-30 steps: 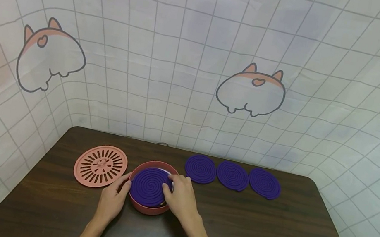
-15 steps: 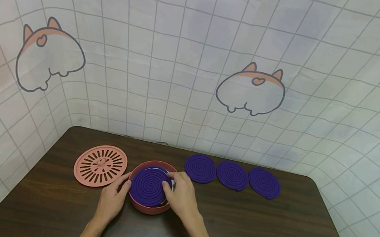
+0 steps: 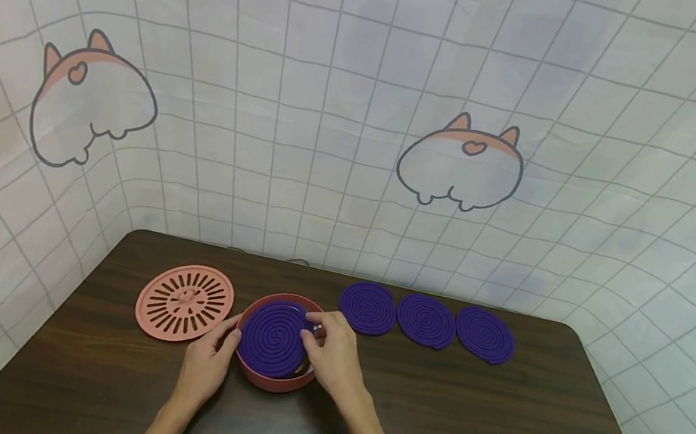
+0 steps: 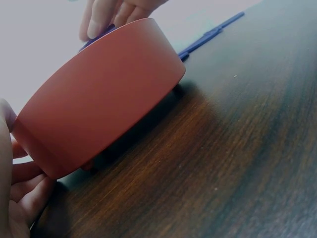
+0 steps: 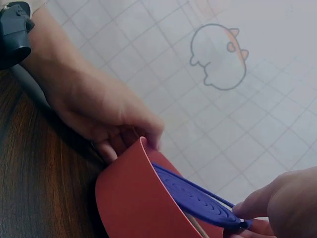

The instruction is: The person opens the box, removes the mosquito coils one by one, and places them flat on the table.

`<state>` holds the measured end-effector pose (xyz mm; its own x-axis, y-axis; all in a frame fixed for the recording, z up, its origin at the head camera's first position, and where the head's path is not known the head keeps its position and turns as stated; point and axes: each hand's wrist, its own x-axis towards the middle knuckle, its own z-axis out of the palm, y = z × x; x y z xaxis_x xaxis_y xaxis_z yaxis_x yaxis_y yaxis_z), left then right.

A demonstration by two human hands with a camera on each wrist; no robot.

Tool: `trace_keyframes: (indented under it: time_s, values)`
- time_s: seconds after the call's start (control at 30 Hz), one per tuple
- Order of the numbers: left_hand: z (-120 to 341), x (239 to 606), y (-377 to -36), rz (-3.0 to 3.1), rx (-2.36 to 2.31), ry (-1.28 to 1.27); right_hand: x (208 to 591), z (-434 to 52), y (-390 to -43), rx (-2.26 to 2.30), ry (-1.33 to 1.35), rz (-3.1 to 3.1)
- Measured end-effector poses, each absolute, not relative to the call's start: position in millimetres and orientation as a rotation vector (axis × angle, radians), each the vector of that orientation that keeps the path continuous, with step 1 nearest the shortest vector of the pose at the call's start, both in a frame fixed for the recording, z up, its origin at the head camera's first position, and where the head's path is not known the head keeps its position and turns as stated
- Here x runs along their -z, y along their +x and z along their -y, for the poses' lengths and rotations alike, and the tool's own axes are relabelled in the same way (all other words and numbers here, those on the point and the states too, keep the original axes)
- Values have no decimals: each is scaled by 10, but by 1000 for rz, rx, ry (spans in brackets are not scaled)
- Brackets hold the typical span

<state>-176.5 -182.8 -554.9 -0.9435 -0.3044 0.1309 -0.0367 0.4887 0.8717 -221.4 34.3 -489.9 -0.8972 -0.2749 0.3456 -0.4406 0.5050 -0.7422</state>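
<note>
A round salmon-red box (image 3: 270, 384) with a low wall stands on the dark wood table. My left hand (image 3: 206, 365) grips its left side, thumb over the rim and fingers against the outer wall, as the right wrist view also shows. A purple spiral coaster (image 3: 272, 339) lies tilted in the mouth of the box. My right hand (image 3: 334, 351) pinches the coaster's right edge between thumb and fingers. In the right wrist view the raised edge of the coaster (image 5: 198, 198) meets my right fingertips (image 5: 257, 203). What lies beneath the coaster is mostly hidden.
A pink slotted round lid (image 3: 184, 303) lies left of the box. Three more purple spiral coasters (image 3: 426, 321) lie in a row at the back of the table (image 3: 478, 431). A white checked cloth (image 3: 308, 126) hangs behind and at the sides.
My right hand has shifted slightly up, and the coaster's right edge has moved a little left and up with it. My left hand and the box stay in place.
</note>
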Motion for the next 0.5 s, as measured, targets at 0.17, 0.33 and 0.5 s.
trace_keyframes:
  time_s: [0.17, 0.33, 0.5]
  values:
    - [1827, 5540, -1763, 2466, 1430, 287, 4894, -359, -2230, -1391, 628, 2552]
    - [1821, 5535, -1763, 2467, 1427, 289, 4895, -375, -2253, -1467, 614, 2602]
    - [1816, 5536, -1764, 2465, 1426, 292, 4898, -397, -2277, -1554, 629, 2642]
